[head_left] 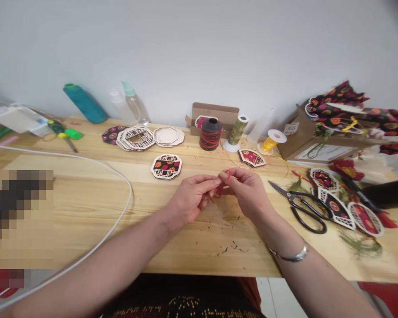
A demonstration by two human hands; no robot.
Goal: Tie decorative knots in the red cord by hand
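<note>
Over the middle of the wooden table, my left hand [193,197] and my right hand [248,190] meet, fingertips close together. Both are closed in a pinch on a thin red cord [227,176], which loops around my right fingertips. A piece of it hangs below the left fingers. Just beyond my left hand lies an octagonal ornament [166,166] with a pale wooden frame and dark floral cloth. A spool of dark red cord [210,134] stands behind my hands. Black-handled scissors [307,207] rest to the right of my right hand.
Stacked wooden frames [135,138], a green thread spool [236,132] and a yellow thread spool [272,140] line the back. At right are a cardboard box [293,137] with floral cloth and finished ornaments [336,207]. A white cable [117,170] curves across the left. Dark scraps [232,248] lie in front.
</note>
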